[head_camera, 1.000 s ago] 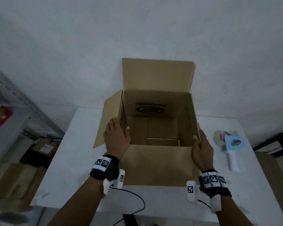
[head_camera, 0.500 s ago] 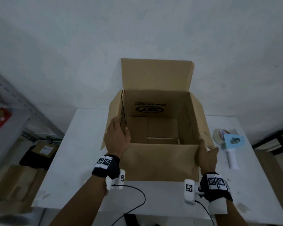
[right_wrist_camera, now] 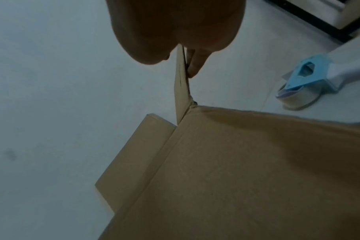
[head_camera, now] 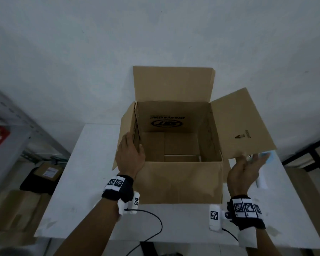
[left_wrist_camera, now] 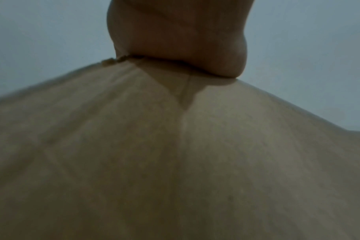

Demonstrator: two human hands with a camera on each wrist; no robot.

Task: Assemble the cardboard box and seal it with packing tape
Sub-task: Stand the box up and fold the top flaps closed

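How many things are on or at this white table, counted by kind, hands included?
cardboard box: 1
tape dispenser: 1
hands: 2, the left hand and the right hand
total: 4

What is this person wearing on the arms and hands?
Forearms are sleeveless; the left hand and right hand ungloved. The left wrist band and right wrist band are black, topped with white tags printed with black square codes. The left camera unit and right camera unit are white, each with its own code and a thin black cable. White wrapping shows below the right band.
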